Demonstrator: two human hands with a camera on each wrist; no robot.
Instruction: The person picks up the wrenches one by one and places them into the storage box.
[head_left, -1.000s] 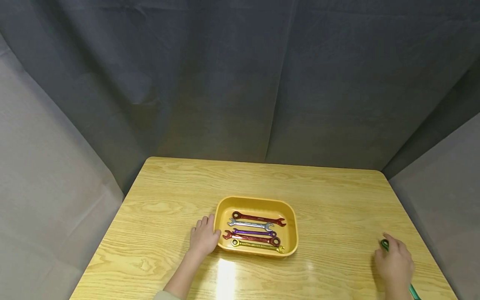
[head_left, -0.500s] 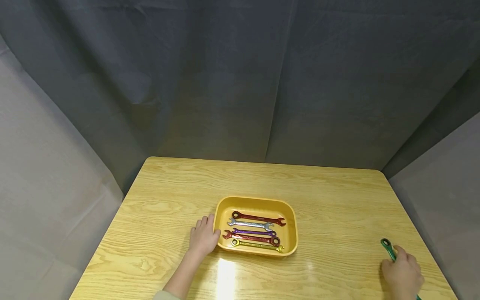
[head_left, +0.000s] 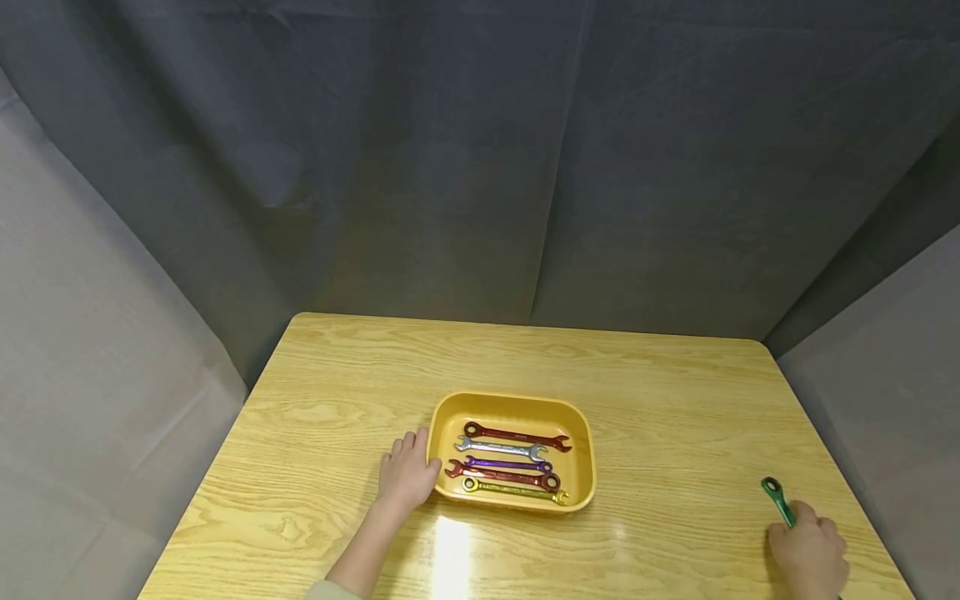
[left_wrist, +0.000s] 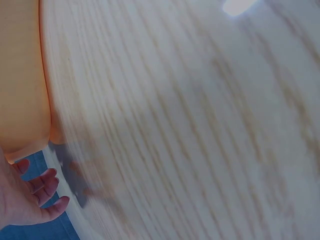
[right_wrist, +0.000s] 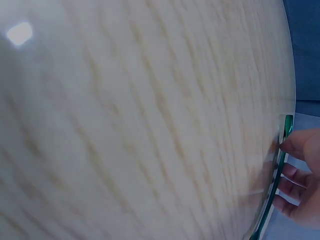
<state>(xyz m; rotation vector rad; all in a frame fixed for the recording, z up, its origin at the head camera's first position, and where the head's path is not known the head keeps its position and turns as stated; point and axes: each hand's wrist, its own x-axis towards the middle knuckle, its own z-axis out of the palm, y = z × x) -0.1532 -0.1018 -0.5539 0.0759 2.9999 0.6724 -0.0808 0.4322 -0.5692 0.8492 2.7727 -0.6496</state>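
Grey cloth hangs behind and beside a pale wooden bench [head_left: 675, 400], which fills the lower half of the head frame. At lower right the right hand [head_left: 808, 552] curls its fingers round the near part of a green wrench [head_left: 777, 498], whose long axis runs up and slightly left to a ring end beyond the knuckles. At lower centre the left hand [head_left: 407, 473], fingers relaxed, rests against the left wall of a yellow tray [head_left: 581, 487] holding five wrenches [head_left: 510, 463] lying crosswise, well apart from the green one.
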